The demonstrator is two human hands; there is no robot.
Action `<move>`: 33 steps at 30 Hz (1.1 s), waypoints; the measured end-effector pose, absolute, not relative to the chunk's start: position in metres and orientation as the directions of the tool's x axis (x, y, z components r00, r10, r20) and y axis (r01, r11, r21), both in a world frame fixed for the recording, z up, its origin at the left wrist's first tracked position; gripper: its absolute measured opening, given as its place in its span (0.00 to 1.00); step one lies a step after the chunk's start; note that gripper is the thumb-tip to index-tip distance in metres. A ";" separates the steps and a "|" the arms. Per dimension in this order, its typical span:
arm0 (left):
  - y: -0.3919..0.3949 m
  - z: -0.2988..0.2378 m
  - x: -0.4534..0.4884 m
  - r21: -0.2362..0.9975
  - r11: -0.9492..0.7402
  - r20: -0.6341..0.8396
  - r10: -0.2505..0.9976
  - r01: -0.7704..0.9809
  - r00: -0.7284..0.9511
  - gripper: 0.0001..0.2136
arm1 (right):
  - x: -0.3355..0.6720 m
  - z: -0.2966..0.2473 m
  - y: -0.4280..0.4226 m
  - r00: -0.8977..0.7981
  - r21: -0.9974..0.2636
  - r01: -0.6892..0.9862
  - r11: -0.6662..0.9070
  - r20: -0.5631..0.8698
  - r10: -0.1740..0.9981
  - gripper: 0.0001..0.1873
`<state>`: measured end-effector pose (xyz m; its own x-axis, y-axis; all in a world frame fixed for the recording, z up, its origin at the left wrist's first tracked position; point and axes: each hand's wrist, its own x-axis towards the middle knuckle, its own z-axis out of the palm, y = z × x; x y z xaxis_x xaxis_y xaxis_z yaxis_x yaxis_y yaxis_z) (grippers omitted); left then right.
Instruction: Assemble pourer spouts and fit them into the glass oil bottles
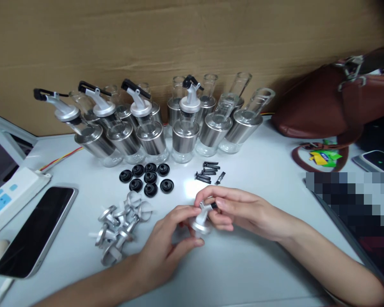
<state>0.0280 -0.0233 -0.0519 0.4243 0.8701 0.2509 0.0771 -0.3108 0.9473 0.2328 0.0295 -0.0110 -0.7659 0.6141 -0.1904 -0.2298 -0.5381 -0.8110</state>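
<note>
Over the near side of the table [262, 273], the left hand [169, 241] grips a spout [201, 226] between thumb and fingers; the right hand [241, 209] pinches the black piece [214, 205] at its tip. That small piece could slip if squeezed off-centre. Levers [209, 172] lie just beyond, caps [150, 177] to their left. Loose spouts [123, 234] sit near the left forearm, which might scatter them by swinging outward. Bottles [183, 140] stand behind.

No clearly legible lettering anywhere

Twelve bottles [184, 140], eight black discs [167, 186], four mounted pourers [141, 107].
</note>
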 end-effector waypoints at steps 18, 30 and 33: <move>-0.024 -0.042 0.026 0.832 -0.513 0.372 0.798 0.211 0.474 0.26 | 0.231 -0.008 0.027 -0.682 -0.911 -0.153 -0.384 -0.184 0.708 0.17; -0.025 -0.049 0.030 0.703 -0.416 0.213 0.897 0.577 0.386 0.29 | 0.237 -0.003 0.028 -0.406 -0.957 -0.183 -0.223 -0.132 0.904 0.15; -0.027 -0.050 0.029 0.717 -0.412 0.221 0.900 0.562 0.376 0.26 | 0.237 -0.001 0.028 -0.395 -0.964 -0.162 -0.209 -0.131 0.909 0.14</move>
<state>0.0292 -0.0269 -0.0505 0.3765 0.8997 0.2211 0.5623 -0.4115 0.7172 0.2371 0.0277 -0.0011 -0.3951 0.9093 -0.1310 -0.1622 -0.2094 -0.9643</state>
